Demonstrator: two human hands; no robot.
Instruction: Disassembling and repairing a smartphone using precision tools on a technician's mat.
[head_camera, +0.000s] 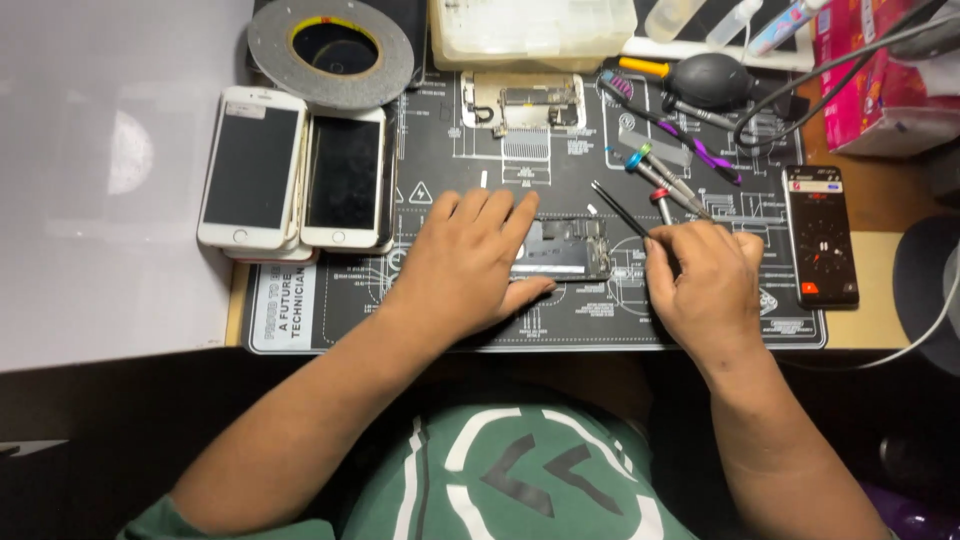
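While my left hand (468, 262) lies flat, fingers spread, pinning the opened phone (565, 248), my right hand (705, 285) pinches tweezers (618, 209) pointing to ten o'clock.

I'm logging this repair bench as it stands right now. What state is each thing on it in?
Opened phone: back up, insides exposed, pinned flat by the left hand.
Thin black tool: held slanted in the right hand, tip at the phone's upper right corner.
Two white phones: face up, screens dark, stacked on others.
Black phone: screen lit, lying flat.
Tape roll: lying flat.
Clear parts box: closed.
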